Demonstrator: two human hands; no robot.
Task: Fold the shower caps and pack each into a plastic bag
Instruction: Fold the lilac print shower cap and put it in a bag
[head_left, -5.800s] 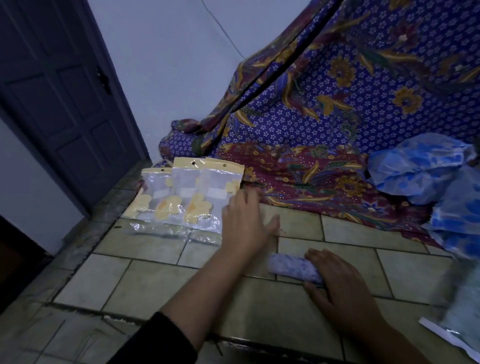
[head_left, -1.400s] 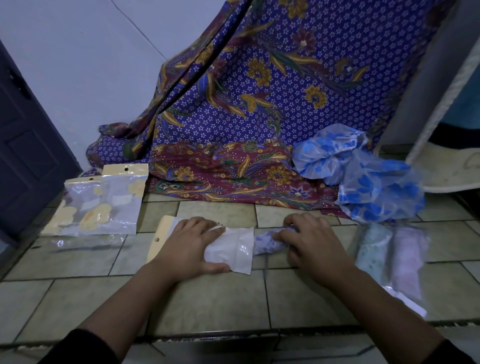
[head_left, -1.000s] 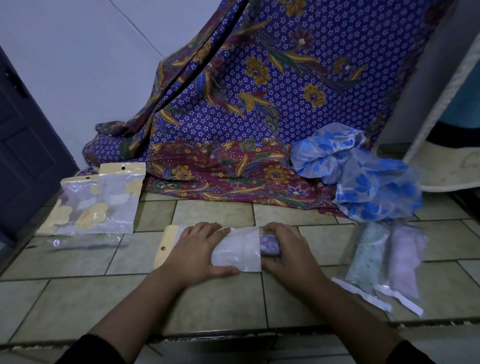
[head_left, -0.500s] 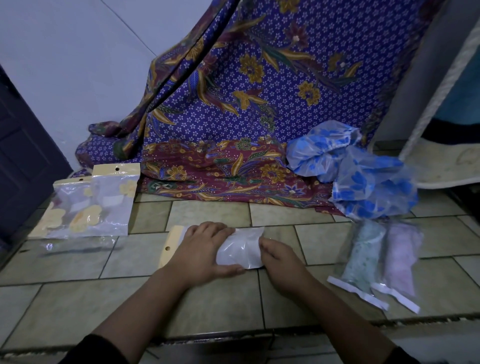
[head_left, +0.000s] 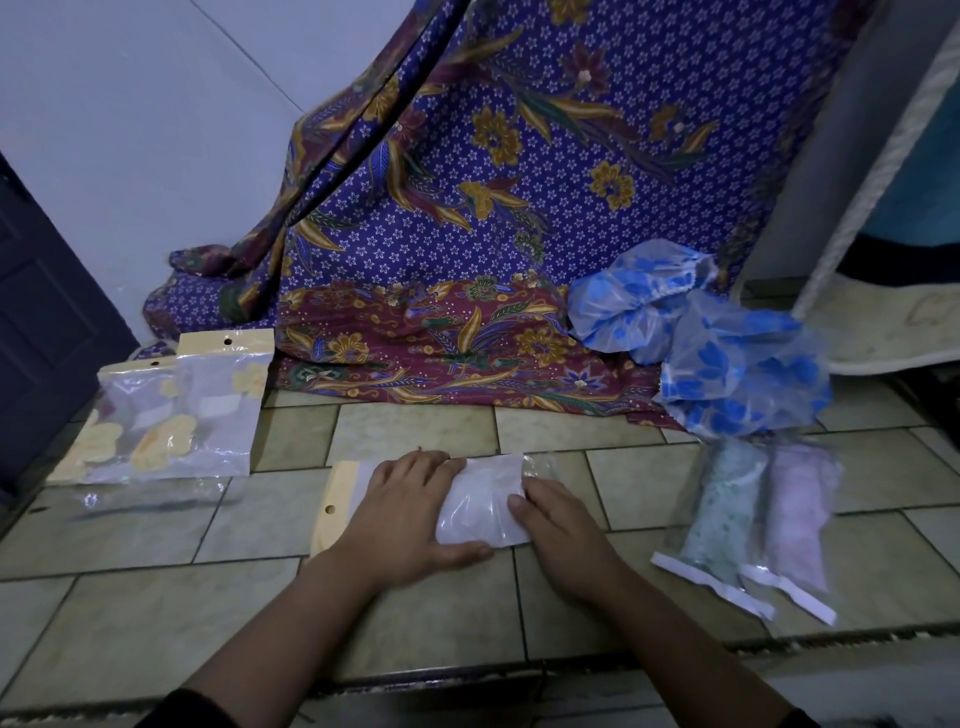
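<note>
As the plastic bag is pinned under the flat left hand, its end is pressed by the right hand; fingers seemingly straight.

A purple flowered cloth hangs down the wall and spreads onto the tiled floor. A dark door stands left, a cream mat right.

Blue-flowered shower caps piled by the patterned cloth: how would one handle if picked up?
Probably floppy: the blue-flowered shower caps lie crumpled and puffed, holding no firm shape. Likely very light, since the film looks thin and see-through. Possibly a little slippery, judging by its sheen.
</note>
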